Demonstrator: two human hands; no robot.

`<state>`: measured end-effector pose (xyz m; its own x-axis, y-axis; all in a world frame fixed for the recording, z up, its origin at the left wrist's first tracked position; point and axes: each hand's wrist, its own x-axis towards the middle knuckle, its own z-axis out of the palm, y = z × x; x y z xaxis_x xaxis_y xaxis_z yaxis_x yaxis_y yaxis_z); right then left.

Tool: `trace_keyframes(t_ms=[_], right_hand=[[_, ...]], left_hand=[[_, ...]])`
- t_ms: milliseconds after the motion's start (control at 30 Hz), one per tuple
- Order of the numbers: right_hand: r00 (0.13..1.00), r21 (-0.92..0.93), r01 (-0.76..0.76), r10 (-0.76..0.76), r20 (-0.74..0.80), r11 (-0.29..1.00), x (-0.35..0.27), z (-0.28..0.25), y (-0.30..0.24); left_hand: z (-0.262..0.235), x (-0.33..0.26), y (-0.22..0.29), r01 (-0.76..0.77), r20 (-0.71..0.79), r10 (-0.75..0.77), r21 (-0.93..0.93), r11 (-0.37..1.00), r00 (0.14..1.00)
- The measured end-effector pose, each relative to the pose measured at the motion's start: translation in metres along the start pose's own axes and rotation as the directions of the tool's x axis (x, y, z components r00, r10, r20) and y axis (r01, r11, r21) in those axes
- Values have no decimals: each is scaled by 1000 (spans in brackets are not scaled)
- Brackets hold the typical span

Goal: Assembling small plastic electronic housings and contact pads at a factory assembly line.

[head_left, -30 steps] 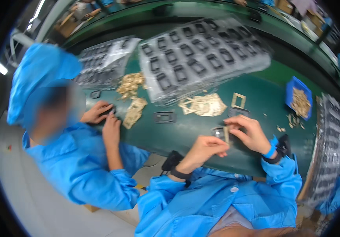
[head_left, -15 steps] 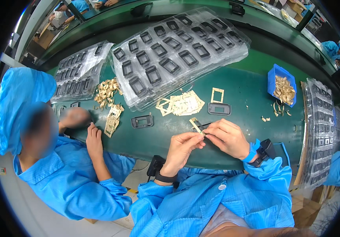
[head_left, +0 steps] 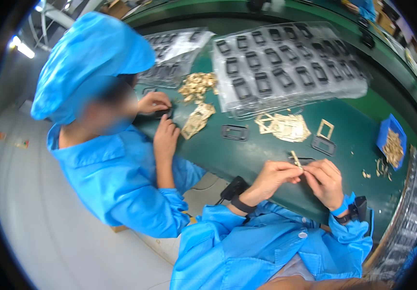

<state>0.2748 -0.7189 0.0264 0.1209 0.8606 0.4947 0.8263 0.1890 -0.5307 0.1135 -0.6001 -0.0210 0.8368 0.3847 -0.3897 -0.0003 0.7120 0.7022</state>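
Note:
Both hands meet over the near side of the green table, and a thin cream frame-shaped piece (head_left: 294,157) stands tilted between their fingertips. My left hand (head_left: 277,178) pinches its lower end between thumb and forefinger. The fingertips of my right hand (head_left: 325,180) are pinched at the same spot. Just behind the fingers is a dark part (head_left: 306,160), mostly hidden by them. Farther off lie a black rectangular frame (head_left: 323,145), a single cream frame (head_left: 325,128) touching it, and a pile of cream frames (head_left: 288,128). Another black frame (head_left: 234,132) lies to the left.
Clear plastic trays (head_left: 305,100) of black frames cover the back. A blue bin (head_left: 399,127) with tan scraps stands right, beside stacked trays (head_left: 407,212). A co-worker (head_left: 116,150) sits close on my left, near cream frames (head_left: 198,119) and a tan scrap heap (head_left: 198,87).
The view has swung left, so the table and my hands sit farther right in it. My hands keep the same pinch on the cream piece. The co-worker's hands have come closer together.

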Motion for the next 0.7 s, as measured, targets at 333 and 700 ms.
trace_keyframes(t_ms=[333,700], right_hand=[[1000,-25,-21,21,-12,999,1,6,-3],[977,180,-206,211,-11,962,-7,7,1]], left_hand=[[-2,-1,4,-81,16,79,126,989,997],[0,-1,0,-105,85,91,174,979,992]])
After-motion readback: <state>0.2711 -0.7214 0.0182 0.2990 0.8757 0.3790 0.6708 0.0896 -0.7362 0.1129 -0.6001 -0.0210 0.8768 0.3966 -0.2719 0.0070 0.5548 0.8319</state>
